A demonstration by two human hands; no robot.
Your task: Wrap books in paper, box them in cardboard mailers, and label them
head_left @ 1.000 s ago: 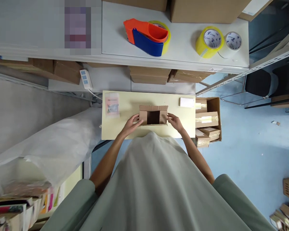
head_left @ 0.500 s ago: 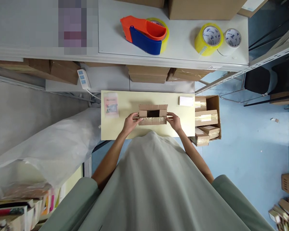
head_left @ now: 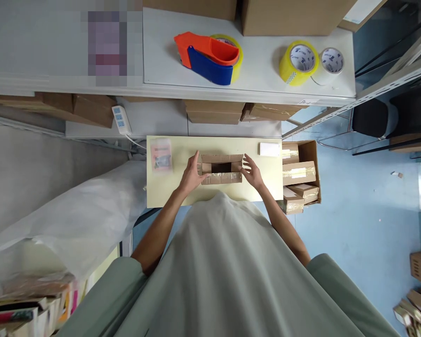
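A small cardboard box (head_left: 221, 178) sits on the pale yellow table (head_left: 217, 194) with its top flaps folded outward, showing a dark inside. At its left end is my left hand (head_left: 192, 175), fingers stretched out along the side and thumb against the near left corner. My right hand (head_left: 251, 172) is at the opposite end, its fingers spread apart and the thumb touching near the right corner. Neither hand is closed on the box. To the left lies a clear plastic packet (head_left: 161, 155) with printed contents; a small white box (head_left: 269, 149) lies to the right.
On the shelf above the table are an orange-and-blue tape dispenser (head_left: 210, 61), a yellow tape roll (head_left: 299, 63) and a white tape roll (head_left: 331, 66). A carton (head_left: 317, 171) holding taped boxes stands right of the table. Plastic sheeting (head_left: 91, 201) bulges at the left.
My fingers have loosened from pinching the box's end flaps and now stretch out along its two ends. The box stays in place; the view has shifted slightly.
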